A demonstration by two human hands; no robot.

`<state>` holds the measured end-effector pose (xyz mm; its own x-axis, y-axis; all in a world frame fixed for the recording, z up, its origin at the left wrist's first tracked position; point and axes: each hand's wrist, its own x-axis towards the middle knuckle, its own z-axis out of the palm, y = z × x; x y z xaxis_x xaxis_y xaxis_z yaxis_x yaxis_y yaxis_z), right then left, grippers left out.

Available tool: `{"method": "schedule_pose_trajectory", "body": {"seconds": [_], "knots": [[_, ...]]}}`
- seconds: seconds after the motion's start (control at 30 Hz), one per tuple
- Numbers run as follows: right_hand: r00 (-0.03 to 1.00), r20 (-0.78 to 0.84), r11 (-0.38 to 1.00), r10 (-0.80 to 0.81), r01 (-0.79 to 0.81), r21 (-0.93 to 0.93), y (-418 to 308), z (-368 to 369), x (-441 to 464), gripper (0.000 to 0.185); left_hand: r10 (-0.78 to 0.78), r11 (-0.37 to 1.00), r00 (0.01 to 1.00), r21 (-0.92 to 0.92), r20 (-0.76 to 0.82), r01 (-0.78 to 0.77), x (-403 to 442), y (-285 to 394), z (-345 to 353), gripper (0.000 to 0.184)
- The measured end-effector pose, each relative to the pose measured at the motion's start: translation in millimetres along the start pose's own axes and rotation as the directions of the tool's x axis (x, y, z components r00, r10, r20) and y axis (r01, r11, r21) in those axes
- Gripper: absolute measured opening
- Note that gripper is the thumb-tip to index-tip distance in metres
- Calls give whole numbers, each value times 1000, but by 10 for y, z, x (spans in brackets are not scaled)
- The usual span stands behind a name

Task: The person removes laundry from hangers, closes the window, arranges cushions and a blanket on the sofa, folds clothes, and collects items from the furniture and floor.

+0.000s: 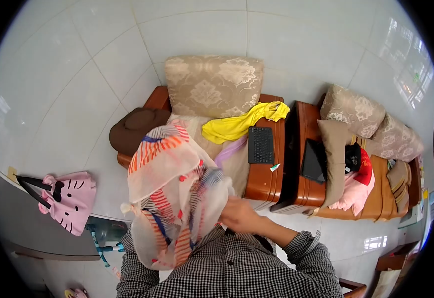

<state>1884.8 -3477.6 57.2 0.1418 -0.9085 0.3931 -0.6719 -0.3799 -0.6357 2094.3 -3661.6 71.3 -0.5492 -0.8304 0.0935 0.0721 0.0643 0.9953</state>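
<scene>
A sheer white scarf (169, 198) with orange, red and navy stripes hangs bunched in front of my checked shirt. At its right edge is my right hand (239, 214), slightly blurred, with its fingers closed on the cloth. My left sleeve (137, 268) runs up behind the scarf, and the cloth hides my left hand completely. Beyond the scarf, a yellow garment (241, 124) lies across the armchair seat and armrest. Beside it is a strip of lilac cloth (231, 151).
A black keyboard (260, 145) rests on the wooden armrest (269, 184). A brown cushion (137, 130) sits at the chair's left. To the right, a sofa (361, 206) holds cushions and clothes. A pink cat-face bag (73, 201) hangs at the left.
</scene>
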Motion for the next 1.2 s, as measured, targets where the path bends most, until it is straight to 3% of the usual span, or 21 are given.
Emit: {"method": "schedule_pose_trajectory", "body": {"seconds": [0.07,0.17,0.27,0.37,0.47,0.5,0.57,0.6,0.63,0.67,0.8,0.9,0.93,1.0,1.07,1.13,1.17,1.2], "knots": [[973,-154,966,171,-135,221,166,-69,-73,37,82,996,990,-6,-117,-84,243,93,158,49],[865,-203,775,458,-277,567,-9,-279,14,56,150,988,964,-8,-220,-156,493,206,309,47],[874,-403,945,271,-162,284,53,-322,58,68,182,982,944,7,-275,-187,524,271,368,44],[827,-532,983,182,-137,124,-92,-352,287,67,208,978,931,48,-300,-203,413,275,470,42],[889,-375,965,263,-245,95,113,-154,482,66,235,971,924,103,-302,-214,335,271,528,40],[876,-275,917,397,-392,76,94,-318,542,50,252,966,919,130,-304,-223,362,299,495,39],[797,-399,891,454,-396,223,421,-455,506,31,292,950,911,201,-291,-240,444,432,290,38],[771,-487,909,411,-390,149,573,-588,508,22,312,939,909,237,-277,-251,446,523,174,37],[764,-454,887,458,-362,286,797,-710,475,20,332,925,907,277,-257,-260,449,604,65,36],[735,-595,944,326,-283,168,850,-876,498,18,349,910,906,316,-241,-267,447,673,-9,35],[721,-536,892,439,-280,354,743,-1391,658,15,415,819,894,498,-170,-285,523,785,-163,33],[742,-612,945,275,-92,313,635,-1282,787,20,516,655,851,685,-98,-319,564,804,-315,31],[732,-564,892,382,-132,432,652,-1322,802,21,573,558,818,756,-54,-341,588,822,-388,30],[697,-421,730,581,-216,649,736,-1500,836,22,717,238,686,880,126,-410,665,873,-634,29],[700,-464,737,543,-133,662,581,-1781,760,20,793,-95,513,898,330,-430,669,970,-933,28],[756,-423,737,500,-114,667,412,-2059,605,16,724,86,648,902,236,-424,410,1161,-1118,27],[841,-377,770,389,-72,634,367,-2198,488,17,519,446,855,845,25,-296,163,1358,-1094,23],[875,-292,716,386,-84,693,363,-2321,371,17,246,704,951,709,-189,-41,-83,1555,-1070,19]]}}
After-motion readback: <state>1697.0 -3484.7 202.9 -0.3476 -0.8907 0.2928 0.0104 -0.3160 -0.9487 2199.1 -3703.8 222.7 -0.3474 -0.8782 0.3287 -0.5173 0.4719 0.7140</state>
